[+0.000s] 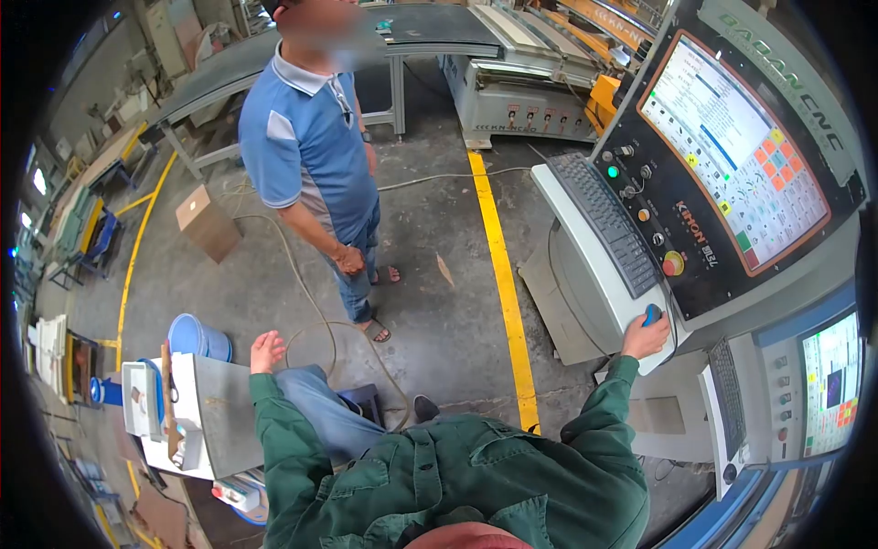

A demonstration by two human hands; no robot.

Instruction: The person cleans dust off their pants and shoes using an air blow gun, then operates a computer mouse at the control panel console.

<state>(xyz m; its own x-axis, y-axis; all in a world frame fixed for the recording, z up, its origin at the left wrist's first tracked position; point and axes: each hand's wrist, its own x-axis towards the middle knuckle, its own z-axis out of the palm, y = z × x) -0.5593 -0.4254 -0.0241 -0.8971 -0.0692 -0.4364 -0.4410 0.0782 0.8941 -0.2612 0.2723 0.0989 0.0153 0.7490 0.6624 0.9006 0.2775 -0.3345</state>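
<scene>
My right hand [645, 339] is wrapped over a blue computer mouse [651, 315] at the near end of a white keyboard shelf [585, 247]. Beside it on that shelf lies a dark keyboard [604, 220]. Above stands the CNC control panel [658, 174], with a lit screen [732, 146] and a red emergency stop button [674, 263]. My left hand [266, 352] hangs in the air over my leg, near a small grey-topped table [224, 403]. Its fingers are loosely bent and apart, with nothing in them.
A person in a blue polo shirt [315, 137] stands ahead of me. Behind them runs a conveyor table [439, 37]. A cardboard box [208, 223], a blue bucket [198, 338] and a loose cable [302, 293] are on the floor. A second console screen [830, 384] is at right.
</scene>
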